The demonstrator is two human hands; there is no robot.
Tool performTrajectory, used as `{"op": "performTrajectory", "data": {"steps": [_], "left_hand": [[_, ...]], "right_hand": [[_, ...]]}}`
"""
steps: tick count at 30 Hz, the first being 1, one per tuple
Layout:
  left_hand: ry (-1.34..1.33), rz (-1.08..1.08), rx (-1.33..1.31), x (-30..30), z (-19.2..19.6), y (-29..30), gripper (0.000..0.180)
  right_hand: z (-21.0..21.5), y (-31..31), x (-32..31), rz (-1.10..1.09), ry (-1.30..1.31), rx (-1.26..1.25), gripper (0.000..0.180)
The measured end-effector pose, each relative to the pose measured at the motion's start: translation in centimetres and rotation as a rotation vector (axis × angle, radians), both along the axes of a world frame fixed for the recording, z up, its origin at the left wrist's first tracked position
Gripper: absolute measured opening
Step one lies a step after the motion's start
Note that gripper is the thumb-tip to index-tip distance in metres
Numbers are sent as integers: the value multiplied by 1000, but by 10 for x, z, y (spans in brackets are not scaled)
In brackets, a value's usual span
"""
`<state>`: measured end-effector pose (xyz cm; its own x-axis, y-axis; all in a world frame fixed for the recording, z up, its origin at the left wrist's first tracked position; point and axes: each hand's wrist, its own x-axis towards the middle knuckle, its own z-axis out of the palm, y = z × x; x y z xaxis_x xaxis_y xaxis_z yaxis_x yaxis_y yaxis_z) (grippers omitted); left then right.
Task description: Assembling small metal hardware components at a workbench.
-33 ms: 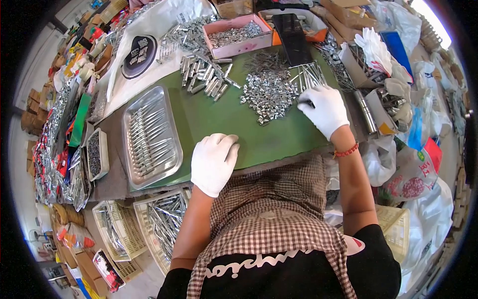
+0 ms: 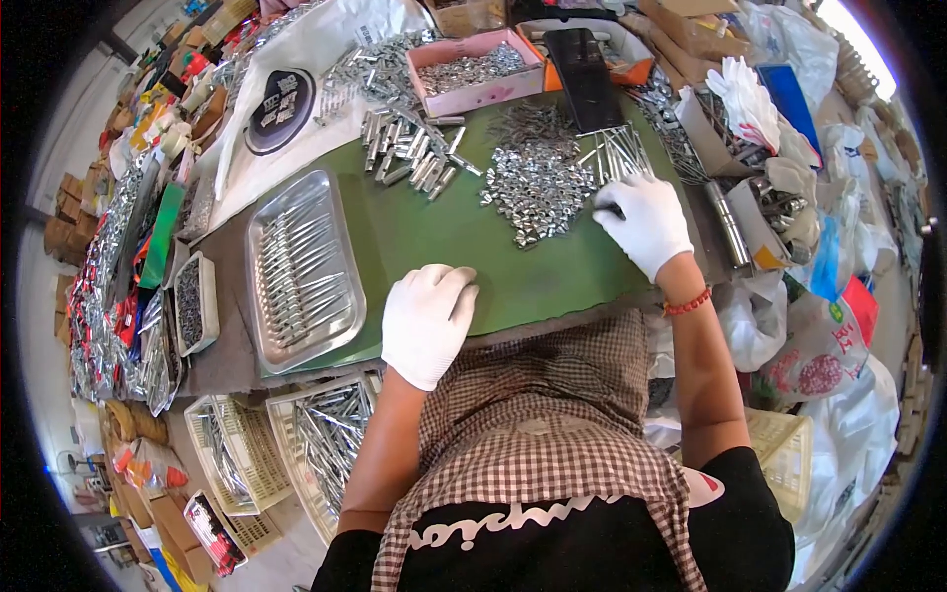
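Observation:
My left hand [image 2: 426,326], in a white knitted glove, lies at the near edge of the green mat [image 2: 434,232]. Its fingers are curled together with the thumb close by; whatever they might hold is hidden. To the right, my gloved right hand [image 2: 646,222] bends its fingers at the near ends of several thin metal rods [image 2: 621,150]. Its thumb and forefinger curl toward each other, and I cannot make out anything between them. Beside it spreads a pile of small shiny metal pieces [image 2: 538,192]. Farther left lie loose metal sleeves [image 2: 419,158].
A metal tray [image 2: 356,311] holds rows of assembled metal pins at the left. A pink box [image 2: 541,77] of small parts and a black phone-like slab [image 2: 584,79] stand at the back. Cartons with hardware and white gloves [image 2: 745,104] line the right. Plastic baskets [image 2: 281,414] sit below.

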<state>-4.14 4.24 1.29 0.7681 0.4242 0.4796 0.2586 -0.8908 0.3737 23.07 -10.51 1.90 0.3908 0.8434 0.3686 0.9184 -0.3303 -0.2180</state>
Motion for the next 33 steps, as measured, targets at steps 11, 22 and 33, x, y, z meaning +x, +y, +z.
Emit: {"op": "performTrajectory", "data": {"steps": [11, 22, 33], "left_hand": [[-127, 120, 153, 41, 4, 24, 25], [168, 717, -74, 117, -14, 136, 46], [48, 513, 33, 97, -30, 74, 34]], "right_hand": [[-13, -21, -37, -141, -27, 380, 9], [-23, -26, -43, -219, 37, 560, 12], [-7, -23, 6, -222, -1, 521, 7]]}}
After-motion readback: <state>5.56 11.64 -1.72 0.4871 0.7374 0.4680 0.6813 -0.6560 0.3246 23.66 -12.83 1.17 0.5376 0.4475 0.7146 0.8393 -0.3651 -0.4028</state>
